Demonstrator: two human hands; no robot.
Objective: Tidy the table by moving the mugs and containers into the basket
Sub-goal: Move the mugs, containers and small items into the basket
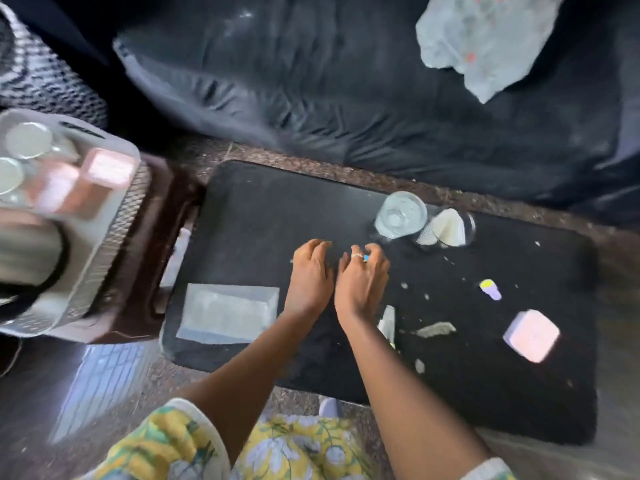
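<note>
Both my hands hover side by side over the middle of the black table [263, 216]. My left hand [310, 271] has its fingers spread and holds nothing. My right hand [363, 277] curls loosely with a ring on one finger; a small blue speck shows at its fingertips. Just beyond them stand a clear glass [400, 213] and a second glass [446, 227] with white paper in it. A pink square container [531, 335] lies at the right, a clear rectangular container [227, 313] at the left. The grey basket [100, 271] at far left holds pink containers and round lids.
The basket rests on a brown stool [138, 271] left of the table. Paper scraps [436, 329] and a small yellow-purple item [490, 289] litter the table's right half. A dark cushioned seat [346, 91] with a pale cloth [485, 43] lies behind. Speckled floor surrounds the table.
</note>
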